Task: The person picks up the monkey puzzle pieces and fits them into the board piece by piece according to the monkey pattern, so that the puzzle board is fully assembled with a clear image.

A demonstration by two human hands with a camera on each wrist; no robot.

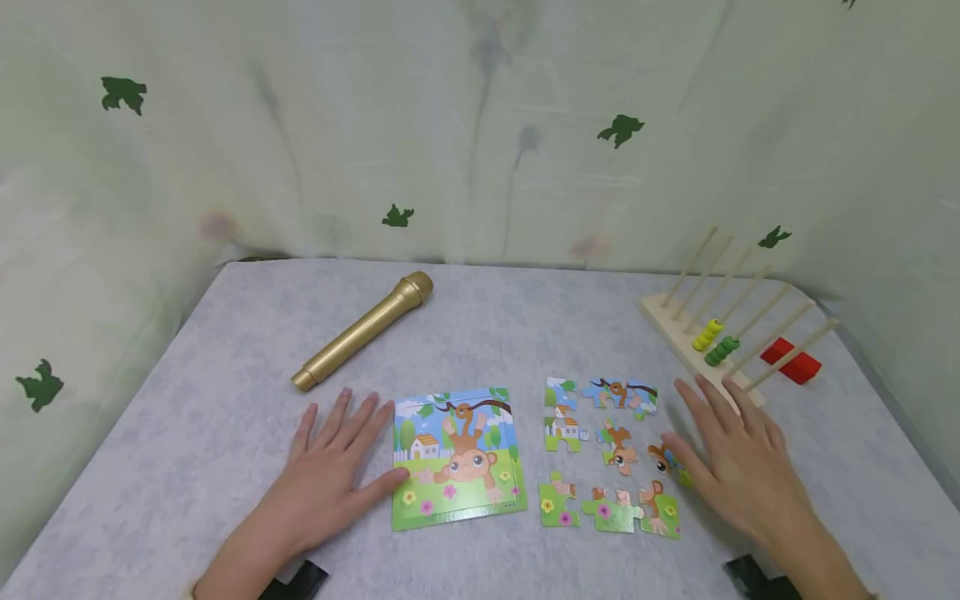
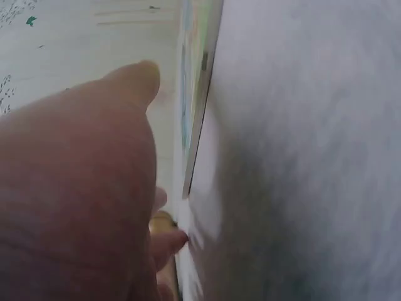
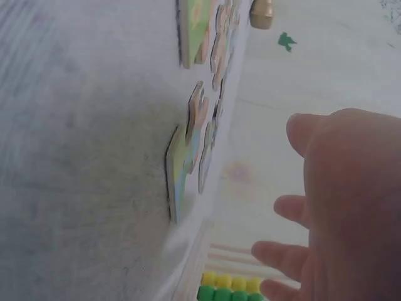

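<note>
In the lower middle of the head view lies the monkey puzzle board [image 1: 459, 454], with loose puzzle pieces [image 1: 621, 454] to its right. The left hand [image 1: 326, 483], at lower left, spreads its fingers and grasps nothing; whether its thumb touches the board's edge I cannot tell. At lower right, the right hand [image 1: 738, 467] is likewise released, beside the pieces. A golden microphone [image 1: 363, 333] lies left of centre, a peg abacus [image 1: 693, 348] towards the right. The left wrist view shows the board edge-on at upper middle; in the right wrist view, pieces fill the upper middle.
</note>
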